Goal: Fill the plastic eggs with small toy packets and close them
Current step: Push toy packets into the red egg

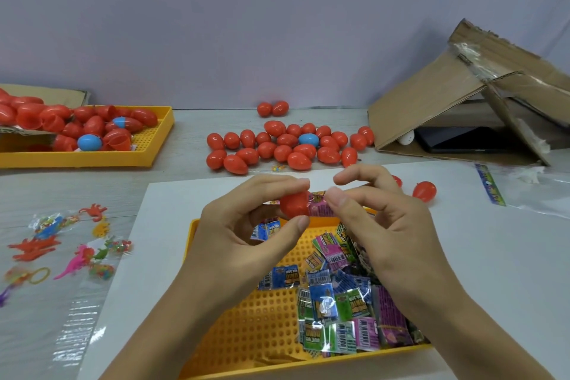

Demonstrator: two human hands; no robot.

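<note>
My left hand grips a red egg half between thumb and fingers, held up over the far edge of the yellow tray at the near middle of the tabletop. My right hand pinches a pink toy packet with thumb and forefinger, its end pressed against the open mouth of the egg half; how far it sits inside I cannot tell. The tray rests on a white sheet and holds a heap of packets crowded toward its right side. Toward the far middle of the tabletop lies a cluster of closed eggs, nearly all red with one blue among them, and a single red egg lies apart on the sheet to the right. At the far left edge a second yellow tray holds open egg halves. Loose small toys lie along the left edge, and a torn cardboard box stands at the far right corner
</note>
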